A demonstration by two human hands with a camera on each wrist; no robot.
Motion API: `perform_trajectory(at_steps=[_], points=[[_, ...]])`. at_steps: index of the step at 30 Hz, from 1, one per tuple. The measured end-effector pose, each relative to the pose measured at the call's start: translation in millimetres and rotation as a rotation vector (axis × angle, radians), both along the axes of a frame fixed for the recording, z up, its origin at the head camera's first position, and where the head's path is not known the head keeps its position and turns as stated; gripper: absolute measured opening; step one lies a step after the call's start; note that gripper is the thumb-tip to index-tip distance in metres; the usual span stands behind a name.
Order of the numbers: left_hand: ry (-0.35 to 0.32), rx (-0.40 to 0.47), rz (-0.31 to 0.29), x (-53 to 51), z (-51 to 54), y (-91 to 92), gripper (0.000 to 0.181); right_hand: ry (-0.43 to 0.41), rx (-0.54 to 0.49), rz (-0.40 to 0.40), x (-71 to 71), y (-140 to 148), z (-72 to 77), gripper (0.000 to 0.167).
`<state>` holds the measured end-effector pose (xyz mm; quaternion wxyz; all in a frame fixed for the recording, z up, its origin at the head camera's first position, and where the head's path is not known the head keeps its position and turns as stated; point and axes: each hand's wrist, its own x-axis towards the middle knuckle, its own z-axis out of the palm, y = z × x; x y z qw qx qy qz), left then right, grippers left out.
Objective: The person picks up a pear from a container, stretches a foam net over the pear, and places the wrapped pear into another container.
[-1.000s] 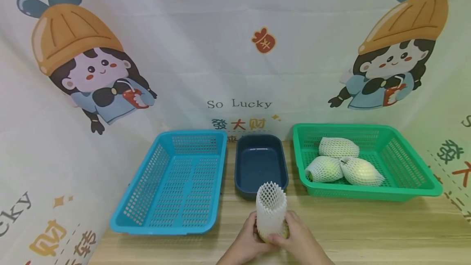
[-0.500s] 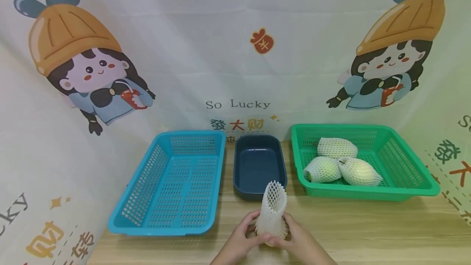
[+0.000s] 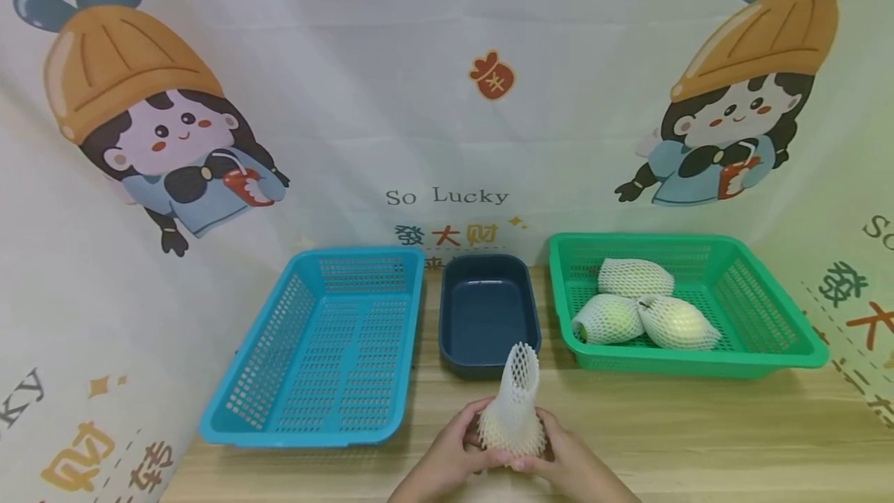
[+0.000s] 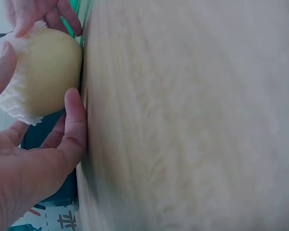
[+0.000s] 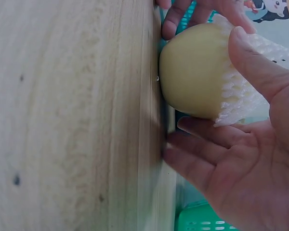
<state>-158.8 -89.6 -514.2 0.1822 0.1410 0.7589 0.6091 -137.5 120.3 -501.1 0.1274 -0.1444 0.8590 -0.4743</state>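
In the head view, a pale yellow pear sits inside a white foam net (image 3: 513, 414), whose narrowed tube end stands up above it. The bare bottom of the pear (image 4: 55, 72) shows below the net's edge in the left wrist view, close to the table. My left hand (image 3: 450, 452) holds the netted pear from the left, its thumb at the net. From the right side my right hand (image 3: 573, 456) grips it too, with its thumb (image 5: 250, 60) on the net. Both thumbs come close together at the front.
A blue basket (image 3: 401, 379) stands at the left, and a dark blue bowl (image 3: 489, 369) lies behind the hands. At the right is a green basket (image 3: 698, 363) with 3 netted pears (image 3: 679, 323). A printed cloth (image 3: 447, 115) hangs behind the wooden table (image 3: 670, 425).
The foam net has gone from a wide upright tube to a narrow-topped shape that flares lower down around the pear. Both hands have spread slightly and stay around it.
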Motion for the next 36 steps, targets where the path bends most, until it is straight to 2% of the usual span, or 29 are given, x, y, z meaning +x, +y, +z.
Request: perform_trajectory(at_steps=[5, 11, 13, 17, 22, 27, 31, 34, 36], points=[[-0.004, -0.025, -0.024, -2.7, 3.5, -2.2, 0.073, -0.012, -0.044, 0.055, -0.9, 2, -4.0, 0.082], [0.085, -0.115, -0.031, -2.1, 8.3, -2.8, 0.074, 0.063, -0.041, 0.096, -2.3, 1, -9.5, 0.084], [0.102, -0.159, -0.018, -0.8, 9.4, -2.1, 0.075, 0.085, -0.021, 0.092, -2.5, 1, -12.0, 0.086], [0.101, -0.227, 0.009, 1.7, 8.9, -0.7, 0.077, 0.046, 0.03, 0.055, -2.3, -1, -16.8, 0.091], [0.103, -0.255, 0.013, 2.8, 8.1, 0.2, 0.079, 0.031, 0.058, 0.028, -2.6, -2, -19.0, 0.092], [0.087, -0.223, -0.019, 3.6, 10.6, -0.8, 0.08, -0.005, 0.038, 0.019, -0.3, 1, -13.0, 0.093], [0.063, -0.232, -0.037, 5.7, 13.1, -3.5, 0.087, -0.049, -0.001, -0.017, -0.1, 2, -1.0, 0.097], [0.072, -0.247, -0.025, 6.0, 14.2, -5.0, 0.088, -0.024, -0.032, -0.051, -0.6, 2, 10.4, 0.094], [0.116, -0.243, -0.006, 5.4, 15.1, -5.2, 0.084, 0.028, -0.039, -0.064, -1.1, 1, 16.7, 0.09]])
